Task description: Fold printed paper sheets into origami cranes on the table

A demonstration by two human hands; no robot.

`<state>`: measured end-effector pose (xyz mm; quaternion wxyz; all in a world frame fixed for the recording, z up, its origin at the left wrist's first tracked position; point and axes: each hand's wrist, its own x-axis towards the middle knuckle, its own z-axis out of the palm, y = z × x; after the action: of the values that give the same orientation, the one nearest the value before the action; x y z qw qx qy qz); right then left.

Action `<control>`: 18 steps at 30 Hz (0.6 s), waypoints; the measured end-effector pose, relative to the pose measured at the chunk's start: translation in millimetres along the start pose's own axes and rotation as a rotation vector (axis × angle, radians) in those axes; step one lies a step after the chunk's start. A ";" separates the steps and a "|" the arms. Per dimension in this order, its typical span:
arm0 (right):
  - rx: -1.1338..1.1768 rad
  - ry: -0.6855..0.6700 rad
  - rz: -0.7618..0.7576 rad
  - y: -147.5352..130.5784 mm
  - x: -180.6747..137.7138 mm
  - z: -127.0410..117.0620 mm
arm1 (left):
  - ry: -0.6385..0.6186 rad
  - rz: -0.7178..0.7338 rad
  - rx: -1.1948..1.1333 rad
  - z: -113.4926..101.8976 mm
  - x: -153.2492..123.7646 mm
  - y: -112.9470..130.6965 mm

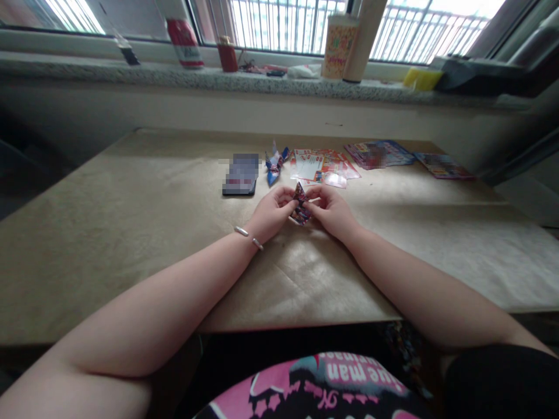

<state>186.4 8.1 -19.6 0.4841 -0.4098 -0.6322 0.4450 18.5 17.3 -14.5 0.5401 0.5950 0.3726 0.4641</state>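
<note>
Between my two hands is a small piece of folded, multicoloured printed paper (300,212), diamond-like with a pointed top. My left hand (278,206) pinches its left side, thumb in front and fingers behind. On the other side my right hand (326,207) grips it the same way, so the thumbs nearly meet. The paper is held just above the table. Just beyond my left hand stands a folded blue and white paper crane (275,165). A phone (241,174) with a blurred screen lies left of the crane.
Printed sheets (323,166) lie past my right hand, with colourful leaflets (378,154) and another stack (443,165) farther right. The beige table (144,233) ends at a wall. On the windowsill (271,86) stand a red can (184,43), a patterned cup (339,46) and a yellow object (423,78).
</note>
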 end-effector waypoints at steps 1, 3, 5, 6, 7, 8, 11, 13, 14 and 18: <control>-0.003 0.000 0.007 0.4 0.0 -0.1 | -0.001 0.001 0.017 -0.1 0.4 -0.2; -0.031 0.002 0.021 1.2 0.3 -0.9 | -0.010 -0.007 0.065 -0.3 1.0 -0.4; -0.076 0.006 0.034 2.5 1.4 -2.2 | -0.021 -0.026 0.129 -0.2 1.0 -0.3; -0.099 0.010 0.041 3.2 2.1 -3.1 | -0.018 -0.030 0.164 -0.1 0.7 -0.2; -0.120 0.017 0.046 4.0 2.8 -4.1 | -0.009 -0.026 0.200 -0.2 0.4 0.0; -0.142 0.026 0.047 4.8 3.6 -5.2 | 0.003 -0.012 0.239 -0.4 0.1 0.1; -0.237 0.060 0.036 6.1 5.0 -8.9 | 0.001 0.069 0.382 -2.8 -0.7 0.4; -0.336 0.076 0.034 5.6 5.3 -11.4 | -0.047 0.155 0.531 -5.7 -0.8 0.4; -0.390 0.083 0.037 5.0 5.3 -12.6 | -0.071 0.206 0.616 -7.3 -0.6 0.4; -0.609 0.046 0.029 1.4 5.7 -15.8 | -0.132 0.355 0.915 -11.2 0.0 1.2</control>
<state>200.9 16.5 -17.5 0.3467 -0.5552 -0.7194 0.2323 7.7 20.4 -13.4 0.1584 0.8535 0.3960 0.2994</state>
